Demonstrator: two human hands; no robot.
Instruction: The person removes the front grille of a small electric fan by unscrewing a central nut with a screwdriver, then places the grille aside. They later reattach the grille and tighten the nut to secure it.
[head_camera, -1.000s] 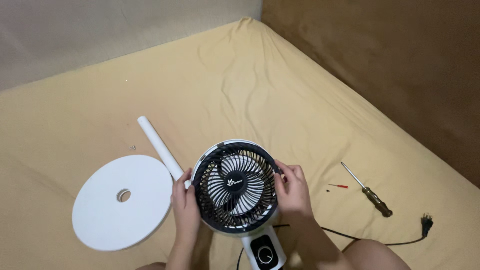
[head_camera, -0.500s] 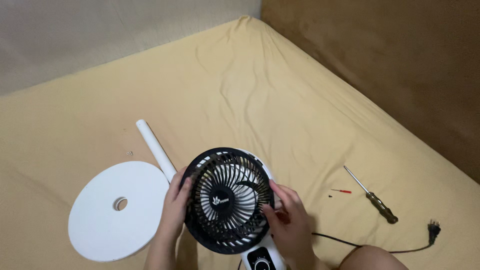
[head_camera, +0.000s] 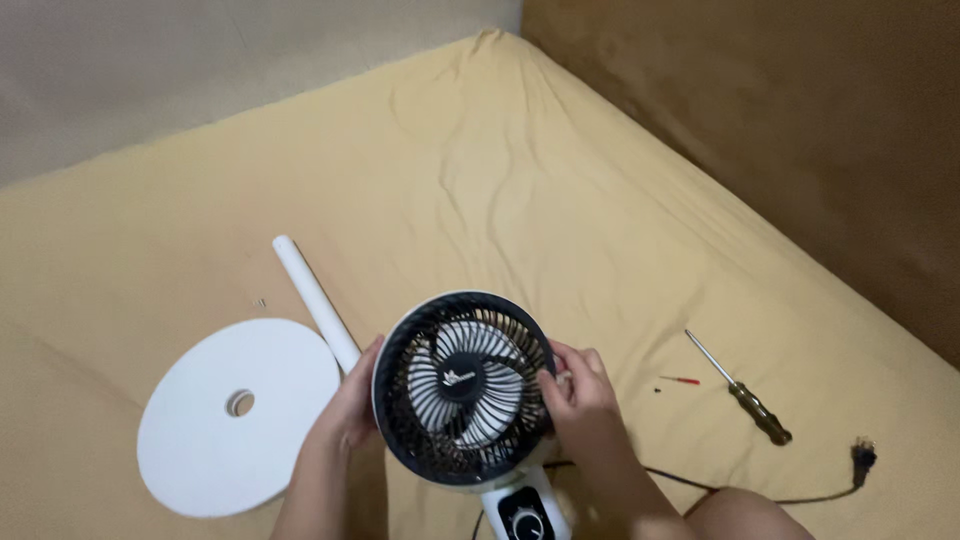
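Observation:
A small fan head (head_camera: 463, 385) with a black grille, white blades and a white rim lies face up on the yellow sheet. My left hand (head_camera: 352, 402) grips its left rim. On the right side of the grille my right hand (head_camera: 577, 393) has its fingers curled over the edge. Below the grille the fan's white neck carries a round black dial (head_camera: 525, 522).
A white round base disc (head_camera: 240, 414) with a centre hole lies at the left, a white pole (head_camera: 315, 299) beside it. A screwdriver (head_camera: 742, 388) and a small red piece (head_camera: 682, 380) lie at the right. A black cord with plug (head_camera: 862, 456) trails right. The brown floor borders the bed's right edge.
The fan head has shifted and tilted between my hands. My right hand has slid up along the right rim of the grille. The view has moved slightly.

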